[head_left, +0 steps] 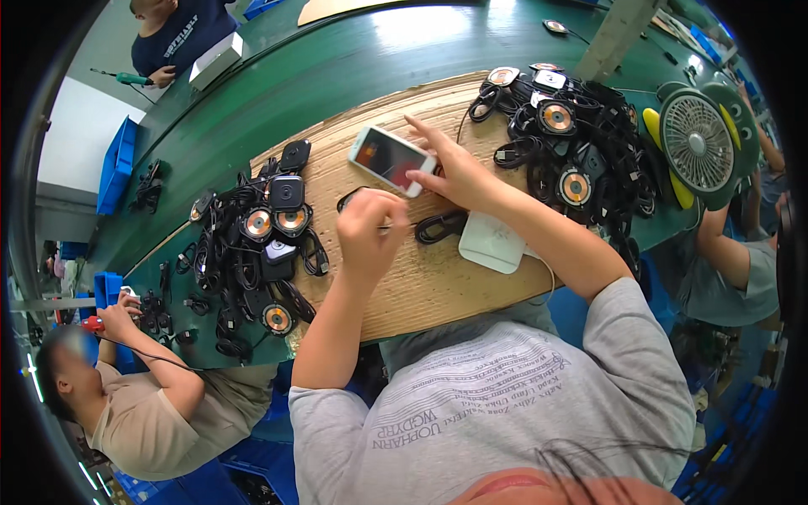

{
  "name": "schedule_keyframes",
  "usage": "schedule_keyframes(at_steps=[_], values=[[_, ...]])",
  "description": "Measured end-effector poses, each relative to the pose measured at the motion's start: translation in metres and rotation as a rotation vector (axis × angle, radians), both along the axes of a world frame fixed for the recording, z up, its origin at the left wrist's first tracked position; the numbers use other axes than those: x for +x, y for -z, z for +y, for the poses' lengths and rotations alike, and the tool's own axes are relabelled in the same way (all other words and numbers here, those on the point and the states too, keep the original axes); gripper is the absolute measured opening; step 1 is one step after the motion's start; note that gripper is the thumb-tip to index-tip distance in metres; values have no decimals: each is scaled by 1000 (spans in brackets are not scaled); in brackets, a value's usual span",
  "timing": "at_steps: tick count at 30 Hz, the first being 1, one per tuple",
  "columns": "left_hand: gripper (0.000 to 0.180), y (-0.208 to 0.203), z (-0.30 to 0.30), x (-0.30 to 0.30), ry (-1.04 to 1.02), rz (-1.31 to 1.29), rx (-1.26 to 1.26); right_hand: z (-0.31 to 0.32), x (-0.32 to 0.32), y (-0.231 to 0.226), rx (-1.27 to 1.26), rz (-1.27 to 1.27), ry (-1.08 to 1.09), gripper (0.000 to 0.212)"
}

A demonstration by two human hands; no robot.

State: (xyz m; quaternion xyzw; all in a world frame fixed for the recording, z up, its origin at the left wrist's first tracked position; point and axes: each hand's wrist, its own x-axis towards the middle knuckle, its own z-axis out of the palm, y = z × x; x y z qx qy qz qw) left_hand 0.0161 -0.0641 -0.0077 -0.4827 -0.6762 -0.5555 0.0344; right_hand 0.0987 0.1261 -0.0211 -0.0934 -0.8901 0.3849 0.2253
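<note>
My right hand (pixel 459 171) grips the right end of a white smartphone (pixel 391 160), with the thumb over its dark, partly lit screen. The phone lies tilted above the cardboard sheet (pixel 404 290). My left hand (pixel 371 231) is closed just below and left of the phone. A dark curved edge shows behind its knuckles, but what the fingers hold is hidden. Between my hands lies a coiled black cable (pixel 441 227). Beside my right forearm rests a white square pad (pixel 492 242) with a pale cord.
Heaps of black-cabled charging pads with copper coils lie left (pixel 259 223) and right (pixel 576 187) on the cardboard. A green-framed fan (pixel 697 139) stands at the right. Co-workers sit at left (pixel 156 396) and right (pixel 741 261); another person (pixel 181 38) is across the green bench (pixel 353 63).
</note>
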Motion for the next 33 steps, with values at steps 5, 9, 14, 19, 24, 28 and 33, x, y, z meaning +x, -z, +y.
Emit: schedule_keyframes(at_steps=[5,9,14,19,24,28,33], values=[[10,5,14,21,125,317,-320,11,33,-46,140,-70,-133,75],[16,10,15,18,176,342,-442,-5,94,-64,433,-296,-209,71],[20,0,14,19,208,252,-621,-31,142,-11,601,-107,-123,66],[17,-15,-1,27,169,404,-638,-32,156,0,403,94,-116,66],[19,-78,-34,-26,-529,368,-239,-26,162,-3,381,10,-35,66],[31,-104,-99,-88,-889,281,-341,-26,162,-12,356,60,-13,61],[45,-95,-169,-119,-1027,367,-460,38,115,-37,576,33,84,47]])
